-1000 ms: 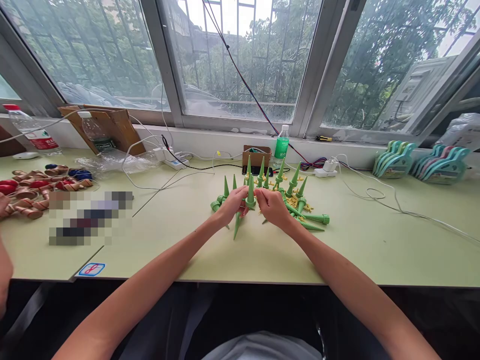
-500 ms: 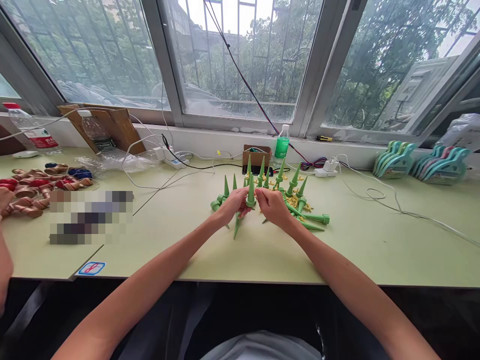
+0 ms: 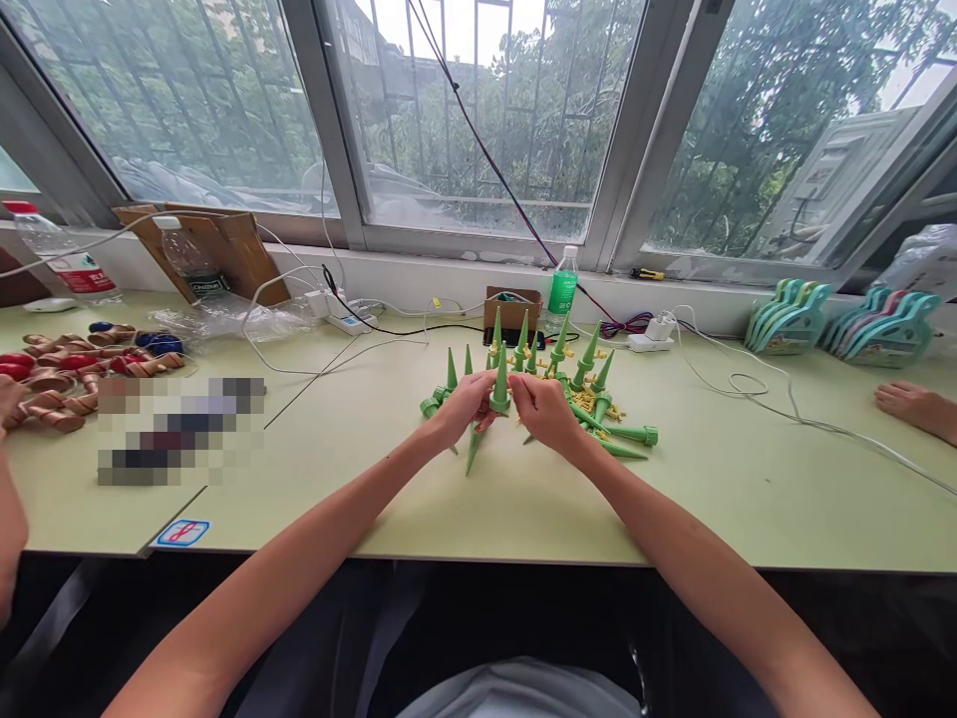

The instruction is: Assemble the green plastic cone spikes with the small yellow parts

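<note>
My left hand (image 3: pixel 462 406) and my right hand (image 3: pixel 544 412) meet over the pale green table (image 3: pixel 464 499), both closed around one upright green cone spike (image 3: pixel 499 384). Under my left hand another green spike (image 3: pixel 472 452) lies pointing toward me. Behind my hands stand several more green spikes (image 3: pixel 557 351), tips up, and some lie flat to the right (image 3: pixel 624 436). Small yellow pieces (image 3: pixel 592 401) are scattered among them.
A green bottle (image 3: pixel 562 282) and a small cardboard box (image 3: pixel 511 308) stand by the window sill. White cables (image 3: pixel 755 391) and a power strip (image 3: pixel 345 319) cross the table. Red and brown wooden toys (image 3: pixel 67 371) lie far left. Another person's hand (image 3: pixel 913 406) rests at the far right.
Another person's hand has come into view on the table at the far right. My own hands stay closed on the same green spike, barely shifted.
</note>
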Demonstrator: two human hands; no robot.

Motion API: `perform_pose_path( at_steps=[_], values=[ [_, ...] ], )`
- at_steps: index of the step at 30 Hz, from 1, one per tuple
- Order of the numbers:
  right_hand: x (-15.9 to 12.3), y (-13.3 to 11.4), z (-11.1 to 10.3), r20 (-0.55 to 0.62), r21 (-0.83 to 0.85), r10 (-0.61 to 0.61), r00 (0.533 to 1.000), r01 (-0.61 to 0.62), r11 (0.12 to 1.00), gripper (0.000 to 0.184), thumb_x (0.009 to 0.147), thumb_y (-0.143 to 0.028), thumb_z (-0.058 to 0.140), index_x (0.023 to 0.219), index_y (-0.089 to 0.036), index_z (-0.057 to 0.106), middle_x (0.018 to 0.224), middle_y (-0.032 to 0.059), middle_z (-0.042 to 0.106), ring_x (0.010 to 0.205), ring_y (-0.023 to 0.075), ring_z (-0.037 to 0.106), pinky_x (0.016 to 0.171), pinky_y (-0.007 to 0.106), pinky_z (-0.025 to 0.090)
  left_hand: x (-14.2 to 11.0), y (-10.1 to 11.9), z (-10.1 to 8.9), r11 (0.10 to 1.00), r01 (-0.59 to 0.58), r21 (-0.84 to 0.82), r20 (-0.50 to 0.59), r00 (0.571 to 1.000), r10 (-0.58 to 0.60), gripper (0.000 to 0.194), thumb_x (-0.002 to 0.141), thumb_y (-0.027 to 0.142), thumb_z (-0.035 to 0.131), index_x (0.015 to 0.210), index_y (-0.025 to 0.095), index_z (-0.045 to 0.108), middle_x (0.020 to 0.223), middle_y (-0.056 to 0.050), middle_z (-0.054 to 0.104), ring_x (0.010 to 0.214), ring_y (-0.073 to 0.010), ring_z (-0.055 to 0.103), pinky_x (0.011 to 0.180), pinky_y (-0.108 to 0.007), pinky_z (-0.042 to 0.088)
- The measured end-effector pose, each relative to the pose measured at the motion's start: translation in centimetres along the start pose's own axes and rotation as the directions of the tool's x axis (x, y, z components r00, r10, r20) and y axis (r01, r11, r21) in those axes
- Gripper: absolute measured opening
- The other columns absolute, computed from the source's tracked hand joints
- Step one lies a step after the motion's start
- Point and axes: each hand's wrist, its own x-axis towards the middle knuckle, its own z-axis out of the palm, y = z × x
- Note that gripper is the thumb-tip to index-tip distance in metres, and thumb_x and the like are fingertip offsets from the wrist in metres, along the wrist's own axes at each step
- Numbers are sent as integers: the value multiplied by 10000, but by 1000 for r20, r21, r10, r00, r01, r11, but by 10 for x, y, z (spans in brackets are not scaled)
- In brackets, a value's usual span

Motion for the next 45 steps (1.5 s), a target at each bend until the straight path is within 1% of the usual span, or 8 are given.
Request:
perform_pose_path(
  at_steps=[5,10,12,16,24,30,36,45],
  values=[
    [0,0,0,-8,-9,0,1000,-1,1000,394,986,-381,341,632,-208,345,528,-29,403,488,104,337,519,263,264,-1,3,2,999,28,20,-27,999,-27,295,825,473,524,746,189,502,467,36,431,355,-77,369,329,-195,208],
    [0,0,0,-4,2,1,1000,-1,1000,392,987,-380,335,636,-207,347,531,-30,410,489,102,346,524,262,267,-2,4,2,997,36,74,-41,999,-33,306,826,478,517,717,192,497,367,51,381,291,-62,255,324,-204,143],
    [0,0,0,-5,10,-4,1000,4,1000,390,987,-377,338,637,-206,346,534,-31,405,493,102,341,526,263,262,-3,5,2,996,44,82,-56,998,-40,308,819,477,526,706,193,489,355,49,381,286,-58,235,325,-204,123],
    [0,0,0,-7,19,-10,1000,10,1000,387,988,-378,342,642,-205,346,533,-36,391,496,101,326,525,264,252,-4,5,2,997,56,54,-61,997,-53,291,804,467,553,723,192,499,362,53,381,290,-54,226,324,-202,126],
    [0,-1,0,-16,-8,3,1000,-4,1000,395,983,-387,342,632,-208,336,531,-35,385,498,103,322,523,263,256,-2,4,0,996,62,-64,-10,998,-63,311,785,461,618,734,184,487,421,61,388,304,-33,246,333,-185,123],
    [0,-1,-1,-15,6,12,1000,-12,1000,400,982,-394,343,628,-211,325,522,-33,393,488,104,327,516,263,257,-2,2,-2,994,66,-89,16,998,-65,330,796,484,624,760,187,484,447,54,407,320,-34,257,342,-185,126],
    [0,1,-1,-15,2,14,1000,-14,1000,399,983,-405,342,635,-209,353,536,-26,420,500,106,351,524,261,274,-2,2,-1,991,75,-110,33,997,-72,340,798,496,631,779,189,485,458,58,392,324,-35,262,348,-185,126],
    [1,1,-2,-2,2,19,1000,-19,1000,400,985,-414,332,644,-207,365,534,-32,399,493,103,329,515,260,266,-3,6,0,988,117,-102,48,992,-113,360,806,524,617,799,189,483,468,42,432,339,-35,255,364,-185,133]
  ],
)
